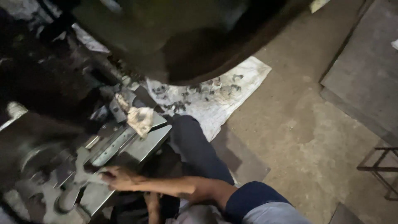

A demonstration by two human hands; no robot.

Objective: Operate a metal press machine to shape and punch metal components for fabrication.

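- My right hand point(120, 179) reaches left across my knee, fingers curled around a small grey metal piece point(89, 178) at the press bed point(137, 145).
- My left hand is out of view, so I cannot tell how it stands.
- I judge this the feeding step: seating the piece under the machine.
- Next calls for a flat, square placement and fingers drawn clear.
- Stamped parts point(195, 93) lie on a white sheet point(244, 79) on the floor point(306, 132) beyond.
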